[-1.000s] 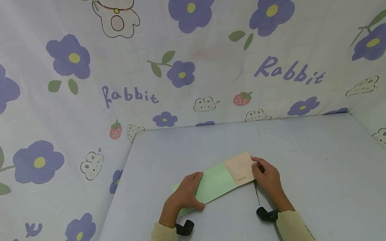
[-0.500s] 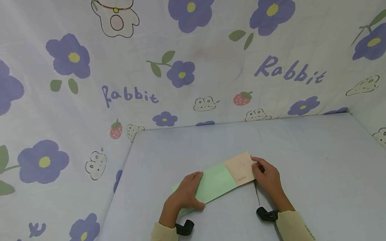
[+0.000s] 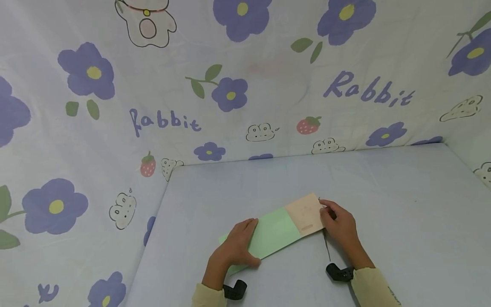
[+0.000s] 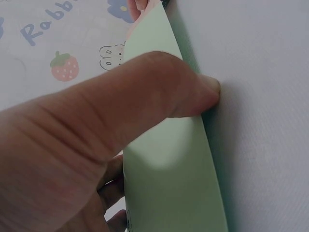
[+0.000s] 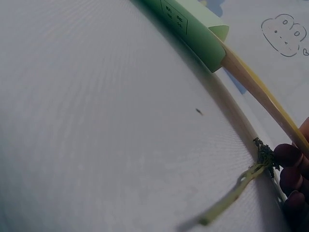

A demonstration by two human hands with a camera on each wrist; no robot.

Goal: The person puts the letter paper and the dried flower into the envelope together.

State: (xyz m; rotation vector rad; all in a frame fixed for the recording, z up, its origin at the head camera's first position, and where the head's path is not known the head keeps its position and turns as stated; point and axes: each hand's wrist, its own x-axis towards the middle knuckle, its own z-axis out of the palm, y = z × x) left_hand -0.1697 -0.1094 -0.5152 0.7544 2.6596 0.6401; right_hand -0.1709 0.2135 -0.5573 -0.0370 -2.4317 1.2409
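A long, flat green paper sleeve [image 3: 274, 234] lies slantwise on the table, and a beige card [image 3: 304, 215] shows from its right end. My left hand [image 3: 238, 245] holds the sleeve across its width; in the left wrist view the thumb bends over one edge while other fingers lie along the opposite edge. At the far end my right hand [image 3: 341, 224] pinches the card's edge. Its fingertips touch the dark, crumbly head of a plant sprig [image 5: 264, 157], whose pale stem [image 3: 327, 245] points back toward me. The fingers hide part of the sprig.
The pale table [image 3: 406, 204] stretches around both hands, with a patterned cloth [image 3: 268, 94] hanging behind and on the sides. A small dark fragment [image 5: 199, 111] lies on the surface in the right wrist view. Black wrist cameras [image 3: 235, 290] hang below the hands.
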